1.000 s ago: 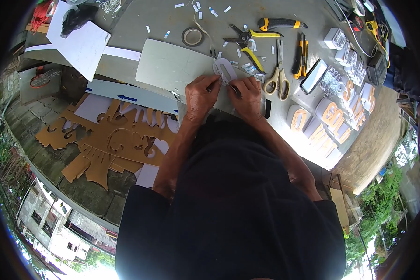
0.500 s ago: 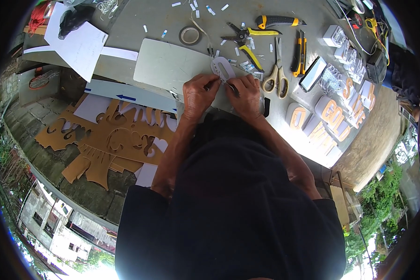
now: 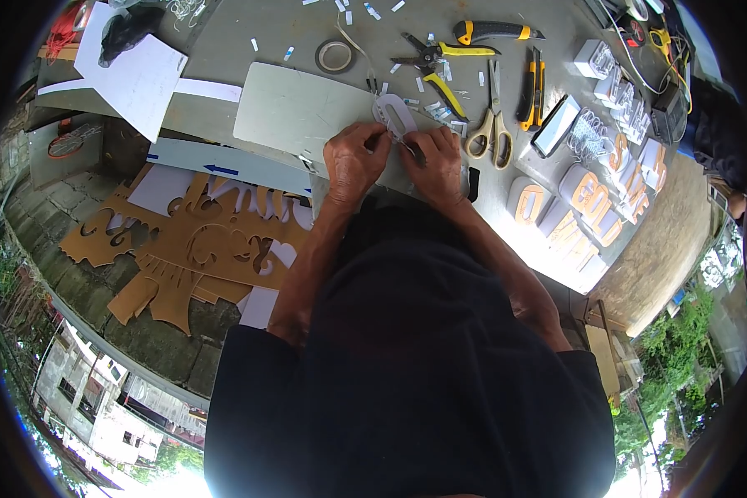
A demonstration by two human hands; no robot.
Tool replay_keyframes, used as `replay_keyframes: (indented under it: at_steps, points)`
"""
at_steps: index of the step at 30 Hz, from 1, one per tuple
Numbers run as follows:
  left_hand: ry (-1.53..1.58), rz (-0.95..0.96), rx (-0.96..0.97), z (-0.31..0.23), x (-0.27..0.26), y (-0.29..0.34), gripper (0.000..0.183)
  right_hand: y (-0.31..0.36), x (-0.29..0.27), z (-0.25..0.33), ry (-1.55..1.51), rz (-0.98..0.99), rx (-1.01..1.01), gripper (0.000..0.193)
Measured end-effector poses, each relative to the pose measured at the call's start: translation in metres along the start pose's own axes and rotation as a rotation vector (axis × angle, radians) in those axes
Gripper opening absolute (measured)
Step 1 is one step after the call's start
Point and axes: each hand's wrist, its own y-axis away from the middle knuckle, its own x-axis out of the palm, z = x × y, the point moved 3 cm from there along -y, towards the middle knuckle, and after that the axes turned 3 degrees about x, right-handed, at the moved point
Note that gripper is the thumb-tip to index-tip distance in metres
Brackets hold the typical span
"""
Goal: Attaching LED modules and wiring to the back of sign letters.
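Note:
A white oval ring-shaped piece (image 3: 383, 110) with a long slot in its middle lies at the right end of a pale flat board (image 3: 303, 104). My left hand (image 3: 354, 163) is closed in a pinch beside its near left edge. Close by on the other side, my right hand (image 3: 436, 168) is also pinched, with thumb and fingers at the piece's near end. Whatever sits between the fingertips is too small to make out. Two thin wire leads (image 3: 372, 83) end just beyond the ring.
Right of my hands lie scissors (image 3: 491, 137), a yellow-black cutter (image 3: 531, 91), wire strippers (image 3: 432, 62) and a phone (image 3: 556, 126). Wood-faced letter shapes (image 3: 585, 195) cover the table's right side. A tape roll (image 3: 335, 56) lies ahead; cut-out brown sheets (image 3: 199, 241) are at lower left.
The table and everything on it sit slightly higher in the picture. Both hands stay pinched at the near end of the ring, with only small finger shifts.

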Motion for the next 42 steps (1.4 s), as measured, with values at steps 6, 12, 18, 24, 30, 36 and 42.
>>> replay_keyframes:
  at_steps: [6,12,18,24,30,36,42]
  points:
    - [-0.006,-0.004,0.007,0.0003,0.0003,-0.0008,0.012,-0.0016,-0.0030,-0.0004,-0.026,0.007,-0.005,0.025]
    - [-0.007,-0.008,0.012,-0.0009,-0.0001,-0.0005,0.012,-0.0005,-0.0037,-0.0012,-0.008,0.032,0.006,0.021]
    - [-0.005,-0.006,0.009,-0.0009,-0.0002,-0.0007,0.012,-0.0012,-0.0021,-0.0007,-0.004,0.018,-0.006,0.020]
    - [-0.008,-0.009,0.009,-0.0013,-0.0003,-0.0004,0.012,-0.0012,-0.0009,-0.0011,-0.012,0.005,-0.013,0.021]
    - [-0.018,-0.020,0.029,0.0001,0.0012,0.0002,0.011,-0.0013,-0.0009,-0.0012,-0.021,0.016,0.010,0.019]
    - [-0.046,-0.016,0.025,-0.0009,0.0024,0.0000,0.010,-0.0026,-0.0020,0.0000,-0.003,0.036,0.044,0.017]
    - [-0.075,0.000,-0.023,-0.0032,0.0030,-0.0033,0.010,-0.0035,0.0000,0.0034,0.040,0.080,0.113,0.015]
